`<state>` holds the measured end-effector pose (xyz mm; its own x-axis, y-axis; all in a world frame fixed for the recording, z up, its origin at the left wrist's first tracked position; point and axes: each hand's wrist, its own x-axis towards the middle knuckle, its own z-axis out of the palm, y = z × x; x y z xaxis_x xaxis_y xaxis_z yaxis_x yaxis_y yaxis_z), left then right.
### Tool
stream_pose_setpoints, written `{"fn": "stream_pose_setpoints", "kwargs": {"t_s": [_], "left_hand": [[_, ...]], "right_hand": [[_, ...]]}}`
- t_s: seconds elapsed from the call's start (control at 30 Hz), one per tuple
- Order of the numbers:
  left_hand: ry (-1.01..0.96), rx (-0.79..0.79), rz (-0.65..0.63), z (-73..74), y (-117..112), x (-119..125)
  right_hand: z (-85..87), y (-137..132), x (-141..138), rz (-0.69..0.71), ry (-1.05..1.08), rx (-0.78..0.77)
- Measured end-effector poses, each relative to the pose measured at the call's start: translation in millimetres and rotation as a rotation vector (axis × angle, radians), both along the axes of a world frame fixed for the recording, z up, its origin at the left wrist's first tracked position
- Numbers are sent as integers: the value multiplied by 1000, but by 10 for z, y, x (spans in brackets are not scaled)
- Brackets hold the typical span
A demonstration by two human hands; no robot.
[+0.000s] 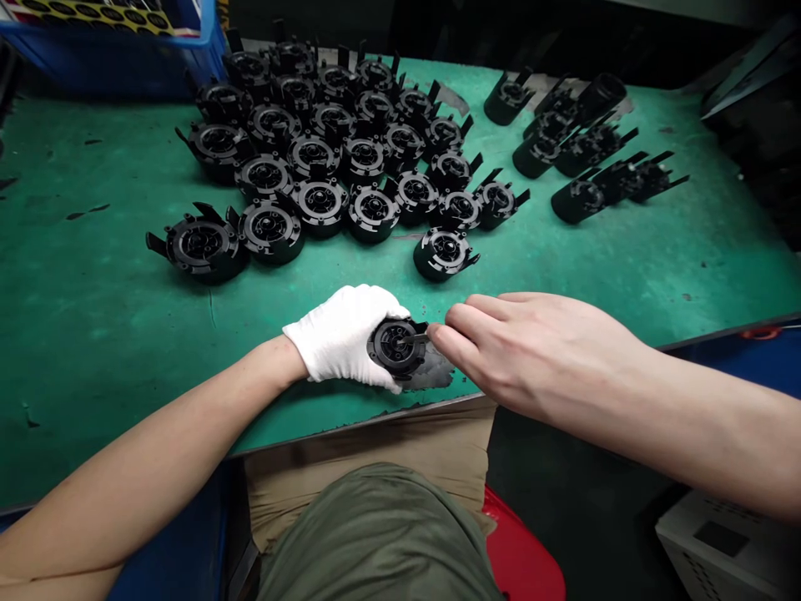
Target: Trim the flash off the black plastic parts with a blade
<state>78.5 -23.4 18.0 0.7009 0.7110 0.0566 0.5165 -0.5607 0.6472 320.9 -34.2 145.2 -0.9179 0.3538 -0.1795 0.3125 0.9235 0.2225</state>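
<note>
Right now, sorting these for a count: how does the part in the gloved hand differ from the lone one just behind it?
The held part is tipped on edge, gripped by the gloved left hand, the right hand pinching its rim; the lone part sits flat on the green mat, untouched. Both are black, round, ribbed mouldings.

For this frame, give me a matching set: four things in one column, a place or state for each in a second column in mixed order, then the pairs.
1. right hand
2. blue crate
3. left hand
4. tipped parts

A. in a white glove, wrapped around a black round part
B. lying on their sides, far right
C. bare, fingertips at that part's rim
D. far left corner

Pairs: 1-C, 2-D, 3-A, 4-B
</note>
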Motion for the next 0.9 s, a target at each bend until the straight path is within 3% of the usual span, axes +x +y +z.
{"fn": "stream_pose_setpoints", "kwargs": {"t_s": [0.6,0.9], "left_hand": [[19,-9,-2,58,-6,21],[-50,-18,-3,-7,-7,-4]], "right_hand": [[25,-6,-24,31,17,29],[-133,-17,205,-31,75,-60]]}}
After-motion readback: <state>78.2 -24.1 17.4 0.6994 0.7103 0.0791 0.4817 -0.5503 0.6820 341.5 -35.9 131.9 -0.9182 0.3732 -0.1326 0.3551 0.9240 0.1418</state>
